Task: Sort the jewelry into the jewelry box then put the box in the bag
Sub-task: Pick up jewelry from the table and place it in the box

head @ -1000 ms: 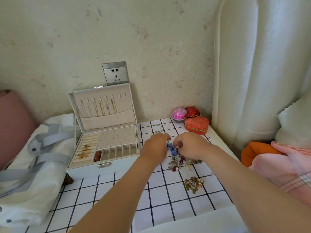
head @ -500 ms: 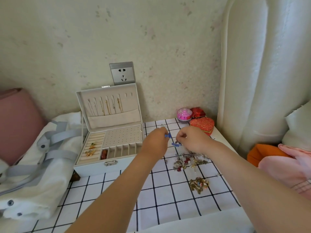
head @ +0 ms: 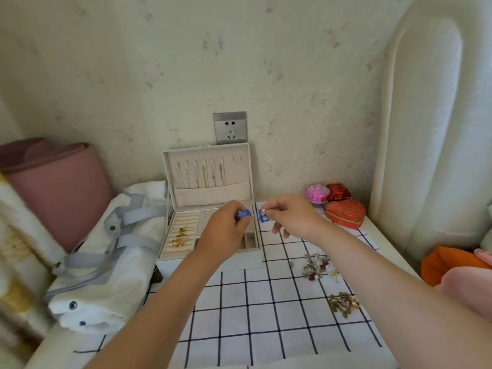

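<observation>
Lifted off the checked cloth (head: 266,315) now, our left hand (head: 226,231) and right hand (head: 292,219) each pinch a blue earring (head: 244,214) at the jewelry box (head: 183,235).

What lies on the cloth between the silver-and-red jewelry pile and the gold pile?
Nothing: the head view shows only bare checked cloth between the silver-and-red pile and the gold pile.

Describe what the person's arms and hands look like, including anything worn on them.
The left forearm and the right forearm are bare to the frame's edge: no sleeves show. The left hand and the right hand wear no gloves, and no watch, bracelet or ring is visible.
</observation>
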A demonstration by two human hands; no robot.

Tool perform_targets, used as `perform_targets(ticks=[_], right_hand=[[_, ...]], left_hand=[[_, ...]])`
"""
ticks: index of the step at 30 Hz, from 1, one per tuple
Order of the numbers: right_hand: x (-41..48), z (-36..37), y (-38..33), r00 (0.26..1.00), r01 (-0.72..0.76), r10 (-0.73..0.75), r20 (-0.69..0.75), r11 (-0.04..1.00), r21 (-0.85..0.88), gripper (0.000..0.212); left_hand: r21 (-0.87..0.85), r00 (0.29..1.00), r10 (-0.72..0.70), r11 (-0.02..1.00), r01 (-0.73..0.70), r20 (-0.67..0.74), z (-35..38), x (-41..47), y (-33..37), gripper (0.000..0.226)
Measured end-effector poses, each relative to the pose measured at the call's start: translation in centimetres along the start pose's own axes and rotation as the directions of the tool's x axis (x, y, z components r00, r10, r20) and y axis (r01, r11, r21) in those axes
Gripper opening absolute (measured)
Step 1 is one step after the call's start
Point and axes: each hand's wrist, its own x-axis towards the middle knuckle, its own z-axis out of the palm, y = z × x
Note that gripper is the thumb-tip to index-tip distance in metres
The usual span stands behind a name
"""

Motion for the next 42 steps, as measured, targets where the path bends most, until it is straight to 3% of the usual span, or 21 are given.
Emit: perform_targets(ticks=[9, 13, 21, 27, 34, 39, 42], right_hand=[[2.3, 6.0, -3.3, 0.999, -0.016, 0.018, 0.05, 0.999, -0.039, 0.014], [3.4, 7.7, -3.1, 0.997, -0.003, 0.008, 0.081, 0.998, -0.06, 0.014], [4.9, 9.7, -2.0, 0.994, 0.099, -0.084, 0.064, 0.952, -0.289, 0.015], [5.5, 10.4, -1.1, 0.996, 0.069, -0.084, -0.018, 0.906, -0.418, 0.018], [4.4, 10.2, -2.8, 0.986, 0.162, -0.166, 0.01, 0.942, -0.294, 0.018], [1.5, 10.0, -5.1, 0.972, 0.09, -0.086, 0.217, 0.996, -0.008, 0.018], [0.6, 9.5, -5.7, 0.974, 0.05, -0.058, 0.219, 0.998, 0.044, 0.019]], left_hand=[[-0.002, 0.993, -0.113, 0.994, 0.113, -0.027, -6.5, -1.9, -5.4, 0.01], [-0.126, 0.977, -0.209, 0.971, 0.202, -0.048, -7.1, -2.5, -7.7, 0.019], [-0.291, 0.966, -0.259, 0.923, 0.251, 0.011, -6.8, -1.9, -7.7, 0.024], [-0.351, 0.953, -0.287, 0.887, 0.302, 0.096, -6.8, -2.1, -8.0, 0.017], [-0.488, 0.928, -0.363, 0.798, 0.354, 0.08, -7.6, -2.2, -7.9, 0.01], [-0.596, 0.927, -0.362, 0.725, 0.345, 0.096, -7.0, -2.4, -6.8, 0.006], [-0.68, 0.928, -0.354, 0.652, 0.335, 0.118, -7.1, -2.6, -6.1, 0.01]])
